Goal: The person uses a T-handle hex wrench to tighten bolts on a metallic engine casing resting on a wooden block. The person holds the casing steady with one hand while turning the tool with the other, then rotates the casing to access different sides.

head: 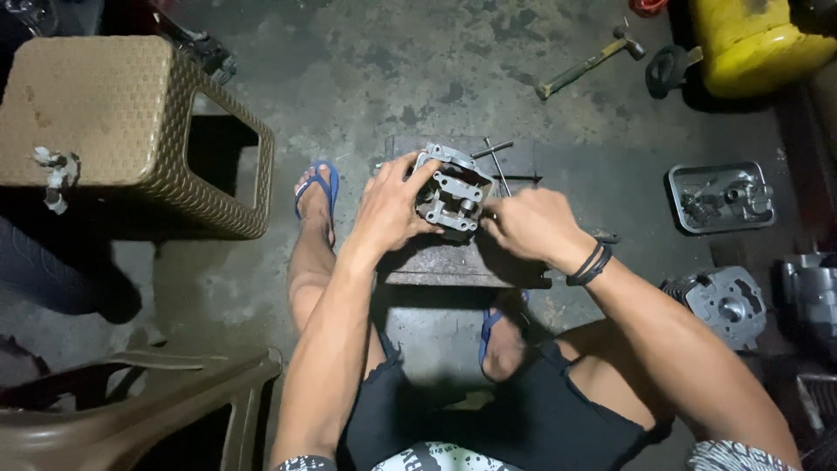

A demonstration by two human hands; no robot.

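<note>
While left hand (390,212) clamps cylinder head (452,194) on steel block (453,262) | right hand (527,225) fingers pinched at its edge

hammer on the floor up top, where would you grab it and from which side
Grip the hammer around the middle of its long wooden handle, coming straight down from above. It lies flat on the concrete floor, head up-right, with bare floor along the shaft; its head sits close to a black part.

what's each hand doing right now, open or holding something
Left hand: closed around the grey metal engine part, holding it on the dark block.
Right hand: fingers curled at the part's right edge; whether it grips anything cannot be told.
</note>
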